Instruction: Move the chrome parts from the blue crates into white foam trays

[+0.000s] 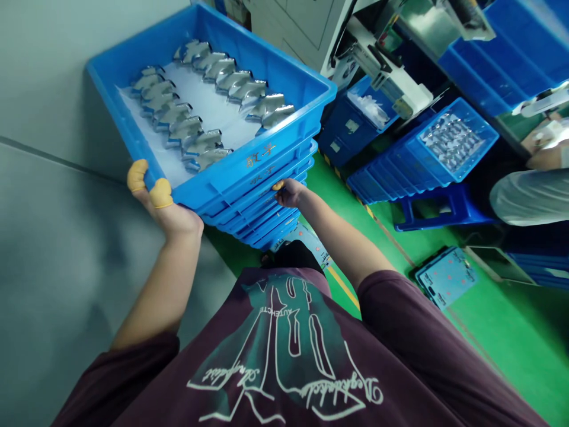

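Note:
A stack of blue plastic crates stands in front of me. The top crate point(213, 193) holds two rows of shiny, curved metal parts point(202, 142) on a white liner point(200, 98). My left hand point(171, 213) grips this crate at its near left corner, with yellow finger cots on the fingers that show at the rim. Lower down, on the near side of the stack, my right hand point(288, 193) has its fingers curled at the edge of a lower crate point(262, 204). A yellow cot shows on one of its fingers. The fingertips are partly hidden.
A grey wall point(53, 237) rises close on the left. To the right stands another crate stack point(391, 172) with metal parts, beside a blue stool point(440, 207) and a co-worker's sleeve point(528, 196). A flat blue dolly point(448, 276) lies on the green floor point(502, 320).

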`<state>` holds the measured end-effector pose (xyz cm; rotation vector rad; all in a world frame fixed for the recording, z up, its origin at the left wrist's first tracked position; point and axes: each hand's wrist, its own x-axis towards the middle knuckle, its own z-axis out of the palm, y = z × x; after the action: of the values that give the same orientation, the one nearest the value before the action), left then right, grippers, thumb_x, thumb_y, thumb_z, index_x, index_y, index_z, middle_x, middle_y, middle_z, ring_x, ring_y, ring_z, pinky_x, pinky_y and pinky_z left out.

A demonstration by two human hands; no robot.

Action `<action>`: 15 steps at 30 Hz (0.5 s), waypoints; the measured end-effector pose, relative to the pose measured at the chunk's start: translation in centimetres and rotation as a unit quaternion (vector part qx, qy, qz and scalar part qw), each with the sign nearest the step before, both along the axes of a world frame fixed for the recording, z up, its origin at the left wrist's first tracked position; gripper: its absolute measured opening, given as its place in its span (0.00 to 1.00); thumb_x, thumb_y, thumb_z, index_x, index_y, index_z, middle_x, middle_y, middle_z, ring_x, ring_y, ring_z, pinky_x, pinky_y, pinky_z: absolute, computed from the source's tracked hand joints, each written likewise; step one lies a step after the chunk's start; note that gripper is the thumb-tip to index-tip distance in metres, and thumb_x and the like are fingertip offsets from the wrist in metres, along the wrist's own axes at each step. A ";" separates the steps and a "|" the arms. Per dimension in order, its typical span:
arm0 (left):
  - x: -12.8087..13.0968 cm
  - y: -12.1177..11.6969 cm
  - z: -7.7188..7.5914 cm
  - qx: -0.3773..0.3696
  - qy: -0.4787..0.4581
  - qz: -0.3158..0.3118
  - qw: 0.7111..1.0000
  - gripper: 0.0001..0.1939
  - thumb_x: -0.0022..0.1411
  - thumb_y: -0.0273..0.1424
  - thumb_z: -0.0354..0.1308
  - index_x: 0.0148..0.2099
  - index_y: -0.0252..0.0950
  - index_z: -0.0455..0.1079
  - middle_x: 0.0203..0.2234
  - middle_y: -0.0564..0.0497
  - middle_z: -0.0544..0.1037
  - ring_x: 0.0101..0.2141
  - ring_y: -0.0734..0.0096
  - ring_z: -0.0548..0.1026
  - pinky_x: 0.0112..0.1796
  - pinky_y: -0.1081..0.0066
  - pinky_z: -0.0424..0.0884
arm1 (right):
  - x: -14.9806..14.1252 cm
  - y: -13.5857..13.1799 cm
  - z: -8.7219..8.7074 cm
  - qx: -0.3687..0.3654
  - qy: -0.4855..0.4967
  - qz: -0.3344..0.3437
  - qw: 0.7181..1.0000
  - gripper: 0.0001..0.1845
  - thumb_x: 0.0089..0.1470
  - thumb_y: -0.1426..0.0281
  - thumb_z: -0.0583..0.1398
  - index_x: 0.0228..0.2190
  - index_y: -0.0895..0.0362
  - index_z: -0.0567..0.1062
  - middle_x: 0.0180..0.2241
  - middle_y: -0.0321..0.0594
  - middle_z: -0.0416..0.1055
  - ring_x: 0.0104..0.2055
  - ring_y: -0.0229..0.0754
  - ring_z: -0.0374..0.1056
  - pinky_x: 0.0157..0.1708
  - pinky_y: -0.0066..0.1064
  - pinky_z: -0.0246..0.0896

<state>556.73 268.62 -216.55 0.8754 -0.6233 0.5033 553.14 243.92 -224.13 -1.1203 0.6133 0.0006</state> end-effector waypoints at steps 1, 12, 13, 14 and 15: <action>-0.2 -0.1 0.1 0.003 0.002 -0.002 1.000 0.29 0.43 0.34 0.48 0.51 0.38 0.48 0.47 0.45 0.69 0.54 0.59 0.70 0.58 0.53 0.63 | 0.0 -0.1 0.0 0.002 0.002 -0.006 1.000 0.06 0.43 0.76 0.58 0.24 0.56 0.64 0.17 0.31 0.59 0.19 0.32 0.58 0.19 0.21 0.53; -0.8 -0.5 0.6 -0.010 0.002 -0.011 1.000 0.30 0.41 0.34 0.48 0.49 0.37 0.48 0.46 0.45 0.70 0.51 0.60 0.72 0.53 0.56 0.68 | 0.3 -0.6 0.3 -0.013 0.007 -0.019 1.000 0.05 0.42 0.75 0.59 0.23 0.56 0.65 0.16 0.32 0.58 0.20 0.33 0.59 0.19 0.22 0.55; -0.7 -0.4 0.6 -0.013 -0.003 -0.013 1.000 0.30 0.41 0.34 0.48 0.49 0.37 0.48 0.46 0.44 0.70 0.52 0.59 0.71 0.53 0.55 0.68 | 0.3 -0.6 0.2 -0.012 0.009 -0.020 1.000 0.05 0.42 0.75 0.59 0.23 0.56 0.65 0.17 0.32 0.59 0.20 0.33 0.59 0.19 0.22 0.55; -0.7 -0.3 0.6 -0.014 -0.008 -0.014 1.000 0.30 0.41 0.34 0.48 0.49 0.37 0.48 0.47 0.44 0.70 0.53 0.58 0.70 0.53 0.55 0.68 | 0.3 -0.6 0.2 -0.010 0.009 -0.021 1.000 0.05 0.42 0.75 0.59 0.23 0.56 0.65 0.17 0.32 0.59 0.20 0.33 0.59 0.19 0.22 0.54; -0.6 -0.2 0.6 -0.014 -0.014 -0.013 1.000 0.30 0.40 0.34 0.48 0.49 0.37 0.48 0.47 0.44 0.69 0.54 0.58 0.69 0.53 0.55 0.68 | 0.3 -0.6 0.1 -0.009 0.008 -0.023 1.000 0.05 0.43 0.74 0.59 0.24 0.56 0.66 0.17 0.32 0.59 0.20 0.33 0.59 0.19 0.22 0.54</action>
<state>556.14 268.38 -215.97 0.8351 -0.6506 0.4998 553.47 243.36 -224.02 -1.1240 0.6533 -0.0349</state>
